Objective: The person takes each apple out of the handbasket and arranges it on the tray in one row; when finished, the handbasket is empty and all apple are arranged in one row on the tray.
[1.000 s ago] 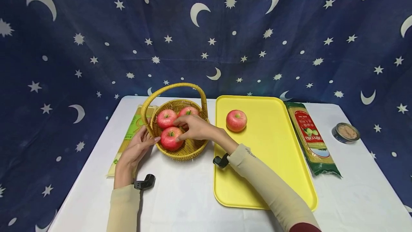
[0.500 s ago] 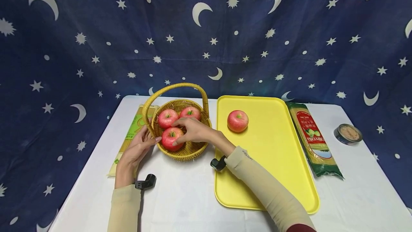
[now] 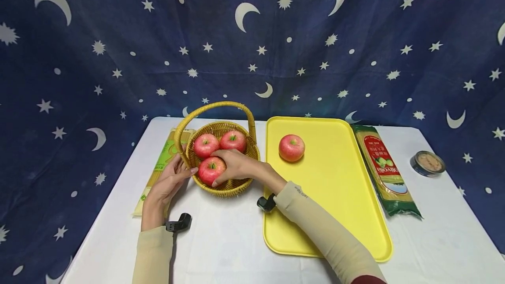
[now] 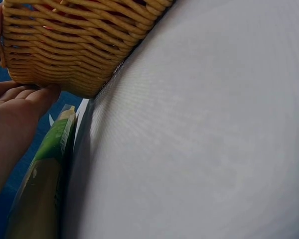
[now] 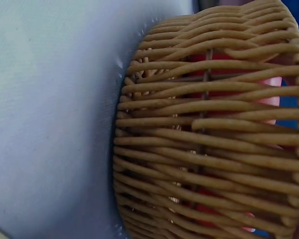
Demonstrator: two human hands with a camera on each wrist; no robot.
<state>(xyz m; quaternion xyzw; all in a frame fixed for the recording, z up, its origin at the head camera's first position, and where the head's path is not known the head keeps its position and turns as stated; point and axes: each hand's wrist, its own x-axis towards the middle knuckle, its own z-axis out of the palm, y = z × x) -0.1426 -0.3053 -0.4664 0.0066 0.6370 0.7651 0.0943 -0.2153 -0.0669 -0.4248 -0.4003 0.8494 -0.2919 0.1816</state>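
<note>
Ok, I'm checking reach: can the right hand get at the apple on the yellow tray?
Probably yes: nothing covers the tray apple, but the right hand must first release the front basket apple.

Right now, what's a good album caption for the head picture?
Left hand holding the basket, right hand gripping an apple inside; another apple on the yellow tray.

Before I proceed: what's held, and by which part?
The right hand grips the nearest apple around its right side; the left hand holds the basket by its left side.
</note>
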